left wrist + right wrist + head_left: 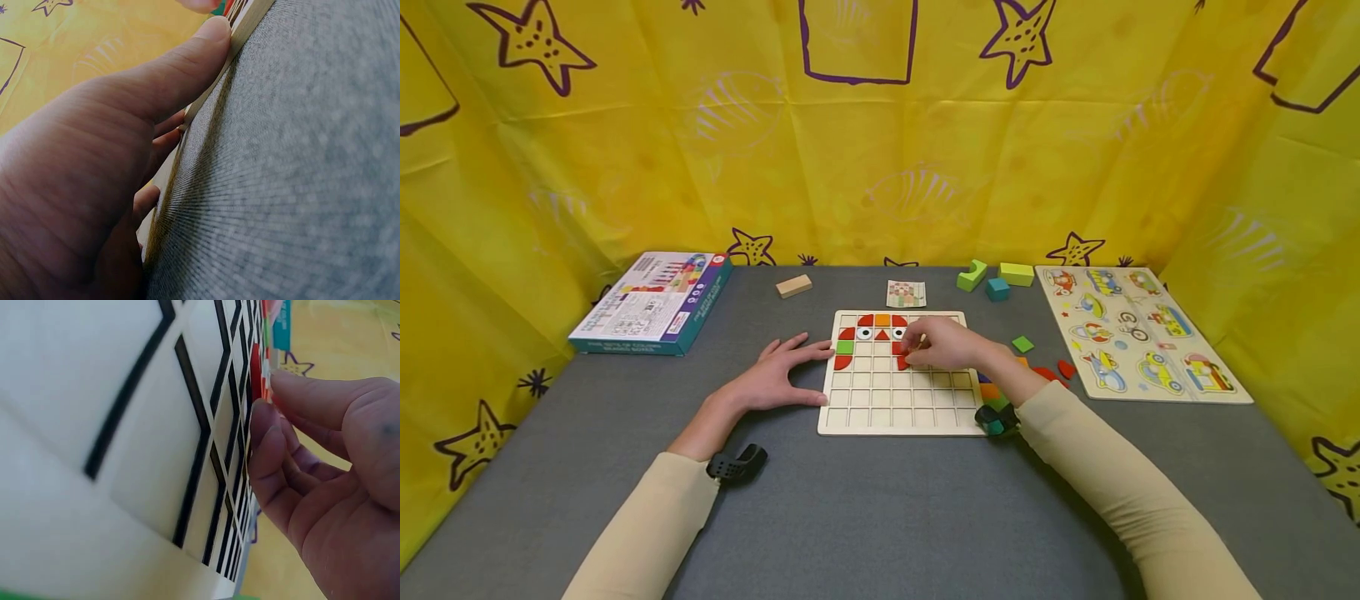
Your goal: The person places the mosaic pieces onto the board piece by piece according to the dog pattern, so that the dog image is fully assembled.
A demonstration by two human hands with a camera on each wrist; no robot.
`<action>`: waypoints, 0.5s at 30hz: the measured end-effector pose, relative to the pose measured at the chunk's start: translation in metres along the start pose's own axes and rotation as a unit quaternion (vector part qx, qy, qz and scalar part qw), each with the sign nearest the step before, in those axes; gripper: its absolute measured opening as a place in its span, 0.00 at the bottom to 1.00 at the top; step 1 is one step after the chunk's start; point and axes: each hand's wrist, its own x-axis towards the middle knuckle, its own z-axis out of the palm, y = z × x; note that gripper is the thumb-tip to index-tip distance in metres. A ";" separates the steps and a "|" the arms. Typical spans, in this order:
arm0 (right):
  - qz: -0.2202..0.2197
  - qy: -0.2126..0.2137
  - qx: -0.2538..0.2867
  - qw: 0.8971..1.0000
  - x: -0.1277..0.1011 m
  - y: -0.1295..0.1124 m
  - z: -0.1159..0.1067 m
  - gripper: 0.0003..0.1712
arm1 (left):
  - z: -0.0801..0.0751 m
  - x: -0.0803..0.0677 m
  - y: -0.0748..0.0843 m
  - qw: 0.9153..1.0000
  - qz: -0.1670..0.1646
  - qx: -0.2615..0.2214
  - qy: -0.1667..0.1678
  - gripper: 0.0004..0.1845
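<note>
A wooden grid board lies flat on the table, with red, orange and green tiles and two eye tiles in its upper cells. My left hand is spread along the board's left edge; in the left wrist view its thumb lies against the wooden rim. Over the middle of the grid, my right hand has curled fingers and pinches a red tile at a cell below the right eye. The right wrist view shows this red tile edge-on at the fingertips.
A small pattern card lies behind the board. Loose coloured tiles lie under the right forearm, with a green tile beyond. Green blocks, a blue block, a wooden block, a picture puzzle and a box stand around.
</note>
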 end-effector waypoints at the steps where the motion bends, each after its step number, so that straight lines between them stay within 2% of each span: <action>1: 0.003 0.000 0.000 1.000 -0.001 0.000 0.000 0.04 | 0.000 0.000 0.000 1.000 0.001 0.001 0.000 0.44; 15: -0.023 -0.004 -0.038 0.999 0.006 -0.002 0.006 0.04 | 0.000 0.000 -0.001 1.000 0.006 -0.001 0.000 0.43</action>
